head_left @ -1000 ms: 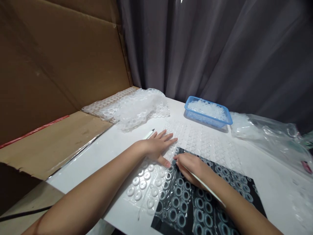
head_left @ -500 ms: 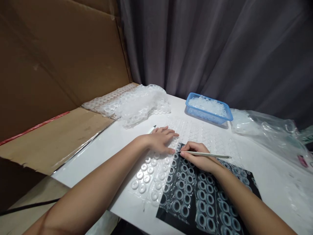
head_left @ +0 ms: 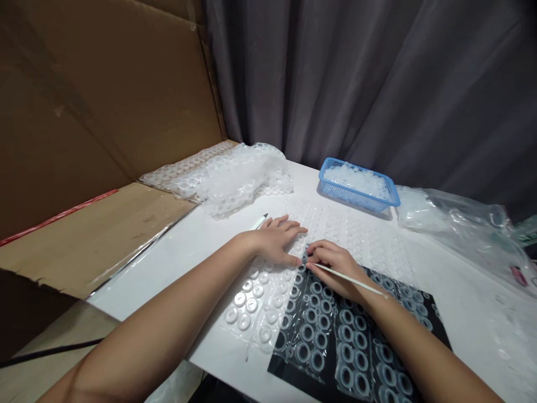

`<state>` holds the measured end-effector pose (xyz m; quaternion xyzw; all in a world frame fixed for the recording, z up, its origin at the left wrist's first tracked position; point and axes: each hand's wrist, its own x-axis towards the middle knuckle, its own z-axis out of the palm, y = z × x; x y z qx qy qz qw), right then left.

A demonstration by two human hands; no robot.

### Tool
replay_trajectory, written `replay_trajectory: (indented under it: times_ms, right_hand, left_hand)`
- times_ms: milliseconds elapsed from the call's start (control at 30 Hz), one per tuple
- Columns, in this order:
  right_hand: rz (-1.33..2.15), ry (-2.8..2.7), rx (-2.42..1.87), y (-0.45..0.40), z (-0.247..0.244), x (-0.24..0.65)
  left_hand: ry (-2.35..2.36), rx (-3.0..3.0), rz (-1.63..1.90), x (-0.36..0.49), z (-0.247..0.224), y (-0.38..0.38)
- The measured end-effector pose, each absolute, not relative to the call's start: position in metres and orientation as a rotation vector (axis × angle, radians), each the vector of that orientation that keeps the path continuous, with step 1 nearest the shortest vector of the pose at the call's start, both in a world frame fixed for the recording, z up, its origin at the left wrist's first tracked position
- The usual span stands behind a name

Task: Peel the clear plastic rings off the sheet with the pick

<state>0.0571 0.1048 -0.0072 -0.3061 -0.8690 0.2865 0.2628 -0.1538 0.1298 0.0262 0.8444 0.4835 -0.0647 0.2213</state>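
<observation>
My left hand [head_left: 279, 242] lies flat with its fingers spread, pressing on a clear plastic sheet of moulded rings [head_left: 251, 305]. My right hand [head_left: 335, 267] pinches a thin white stick [head_left: 352, 280], whose near end slants back over the wrist. Its tip is beside my left thumb; the fingers hide exactly what it touches. Part of the ring sheet lies over a black sheet [head_left: 331, 358], where the translucent rings show in rows. Beyond my left fingers a white pen-like tool with a dark tip [head_left: 260, 220] sticks out, partly hidden by the hand.
A blue basket [head_left: 396, 197] of translucent pieces stands at the back. Crumpled ring sheets [head_left: 235, 179] are piled at the back left, near cardboard [head_left: 96, 240]. On the right lies a clear plastic bag [head_left: 461, 224]. A grey curtain [head_left: 356, 84] hangs behind the white table [head_left: 176, 274].
My right hand has turned slightly and shifted a little left, and the stick's back end has swung down toward my wrist. My left hand stays in place.
</observation>
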Motion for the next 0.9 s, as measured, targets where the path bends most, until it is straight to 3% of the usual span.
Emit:
replay_trajectory:
  times_ms: [133, 300, 533, 900]
  right_hand:
    - [0.610, -2.410, -0.800, 0.103, -0.010, 0.055]
    - [0.476, -2.084, -1.019, 0.115, -0.014, 0.058]
    - [1.035, -2.033, -1.156, 0.126, -0.011, 0.064]
    - [1.064, -2.050, -1.111, 0.123, -0.011, 0.062]
  left_hand:
    - [1.355, 2.312, -0.199, -0.151, 0.028, 0.130]
    - [1.383, 2.313, -0.202, -0.150, 0.027, 0.130]
    - [1.378, 2.384, -0.090, -0.152, 0.026, 0.130]
    - [1.423, 2.423, -0.059, -0.148, 0.024, 0.129]
